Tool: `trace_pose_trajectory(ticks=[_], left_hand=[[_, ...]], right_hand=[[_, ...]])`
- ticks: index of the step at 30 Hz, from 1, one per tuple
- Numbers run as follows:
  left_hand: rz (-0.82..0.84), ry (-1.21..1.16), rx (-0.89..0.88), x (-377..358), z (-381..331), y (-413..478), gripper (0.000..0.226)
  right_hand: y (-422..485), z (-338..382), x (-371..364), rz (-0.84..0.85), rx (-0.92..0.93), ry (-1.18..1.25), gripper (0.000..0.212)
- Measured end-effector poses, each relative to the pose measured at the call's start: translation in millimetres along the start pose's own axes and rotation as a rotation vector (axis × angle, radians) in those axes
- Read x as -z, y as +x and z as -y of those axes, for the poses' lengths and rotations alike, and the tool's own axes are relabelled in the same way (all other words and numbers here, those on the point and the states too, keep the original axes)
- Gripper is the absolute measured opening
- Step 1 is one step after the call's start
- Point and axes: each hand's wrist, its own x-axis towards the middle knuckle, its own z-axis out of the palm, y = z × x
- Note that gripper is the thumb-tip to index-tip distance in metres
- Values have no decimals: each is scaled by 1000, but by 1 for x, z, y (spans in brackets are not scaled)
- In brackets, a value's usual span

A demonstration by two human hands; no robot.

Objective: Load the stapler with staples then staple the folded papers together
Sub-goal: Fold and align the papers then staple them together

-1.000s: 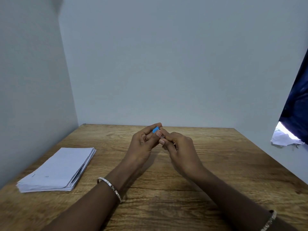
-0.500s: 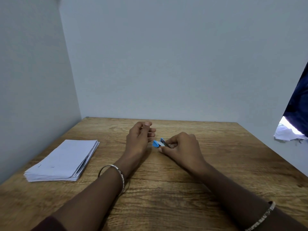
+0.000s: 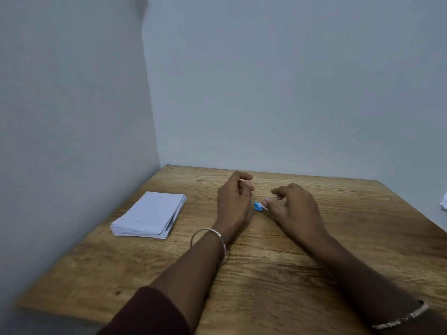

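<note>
Head view, right hand [image 3: 296,209]: fingers loose, released; blue stapler [image 3: 257,206] lies just off my thumb tip.
Left hand [image 3: 233,198]: curled, pinching anything or not, can't tell.
Folded papers [image 3: 150,215]: well left of my left hand.
Risk: a careless nudge skids that tiny stapler away.

Small blue stapler [image 3: 258,206] lying down; folded white papers [image 3: 150,215] stacked well left.

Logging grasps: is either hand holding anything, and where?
Nothing plainly held. Small blue stapler lies on wooden table, right hand's thumb touching its end; left hand curled, contents hidden.
</note>
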Motion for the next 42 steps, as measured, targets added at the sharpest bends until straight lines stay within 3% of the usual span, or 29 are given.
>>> trace_pose_trajectory(ticks=[5,12,15,20,23,27,34,42], left_hand=[[-41,177,-116,29,-6,-20,20],[-160,490,-130,110,0,-38,17],[-189,702,-74,147,8,-43,18],[-244,1007,88,186,26,-55,36],[-250,1046,102,187,30,-56,43],[-225,1072,189,187,35,-54,52],[-162,1009,332,189,40,-51,55],[-158,928,355,191,38,-51,54]], right_hand=[[-15,26,-1,21,82,57,13],[-28,81,-14,94,163,182,9],[-22,104,-28,161,136,253,18],[-10,137,-62,370,105,264,56],[2,149,-83,476,124,192,73],[15,156,-106,534,128,144,81],[23,155,-127,620,186,43,75],[25,160,-121,604,272,-51,65]])
